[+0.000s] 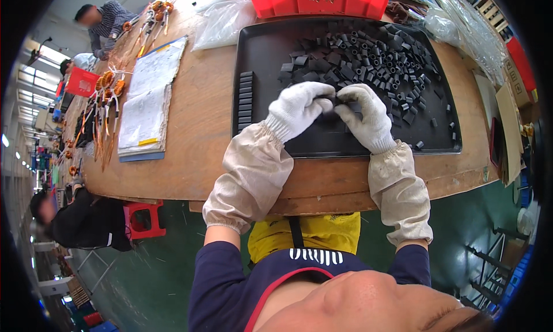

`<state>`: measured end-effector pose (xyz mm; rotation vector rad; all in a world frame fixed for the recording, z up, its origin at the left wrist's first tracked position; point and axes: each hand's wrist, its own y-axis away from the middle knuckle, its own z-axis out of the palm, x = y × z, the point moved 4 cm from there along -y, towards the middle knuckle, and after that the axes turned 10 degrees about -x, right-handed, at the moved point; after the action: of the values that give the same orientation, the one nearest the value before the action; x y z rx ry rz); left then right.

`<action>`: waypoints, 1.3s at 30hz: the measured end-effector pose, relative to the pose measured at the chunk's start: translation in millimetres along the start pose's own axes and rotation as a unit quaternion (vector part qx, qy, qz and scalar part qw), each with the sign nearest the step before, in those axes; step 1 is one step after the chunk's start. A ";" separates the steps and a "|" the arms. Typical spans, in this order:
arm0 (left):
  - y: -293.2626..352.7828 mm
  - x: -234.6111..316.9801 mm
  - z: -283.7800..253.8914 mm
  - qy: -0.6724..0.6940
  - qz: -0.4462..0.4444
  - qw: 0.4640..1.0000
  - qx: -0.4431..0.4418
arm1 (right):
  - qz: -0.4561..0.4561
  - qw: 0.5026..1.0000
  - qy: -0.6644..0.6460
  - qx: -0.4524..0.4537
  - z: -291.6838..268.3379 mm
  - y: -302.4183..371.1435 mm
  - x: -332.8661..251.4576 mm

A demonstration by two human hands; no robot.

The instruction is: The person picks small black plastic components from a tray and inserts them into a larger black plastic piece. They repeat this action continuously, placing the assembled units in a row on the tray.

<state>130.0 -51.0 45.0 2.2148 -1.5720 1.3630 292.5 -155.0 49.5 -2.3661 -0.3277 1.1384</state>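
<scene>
Both of my hands wear white knitted gloves and meet over a black tray [265, 50]. My left hand [299, 108] is closed, thumb and fingers pinched together at the fingertips. Facing it, my right hand [367, 116] is pinched too, its fingertips almost touching the left ones. Whatever sits between them is too small and dark to make out. Behind the hands lies a loose heap of short black tubes [368, 55] mixed with flat black pieces [300, 61]. Along the tray's left side several black pieces [246, 96] stand in a neat column.
A red bin [317, 2] stands behind the tray, beside clear plastic bags [224, 27]. Left of the tray lies a stack of papers [147, 101], then copper-wound coils [106, 84] with leads. Cardboard [507, 124] leans at the right. Other people sit along the left.
</scene>
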 end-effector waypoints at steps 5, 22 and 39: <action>-3.1 -36.7 -68.6 -0.057 -0.112 0.989 0.077 | 0.061 0.995 -0.056 0.047 0.6 2.6 11.8; -4.9 -94.8 -136.8 -0.538 -0.328 0.757 -0.172 | 0.074 0.995 -0.057 0.046 0.6 4.9 16.4; 10.8 7.9 32.1 -0.374 -0.189 0.901 -0.112 | 0.143 0.952 -0.218 0.163 -48.1 -2.8 27.8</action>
<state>141.1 -78.8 27.4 2.8400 -1.2340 0.1983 347.4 -156.8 58.1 -1.8995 0.0637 1.7090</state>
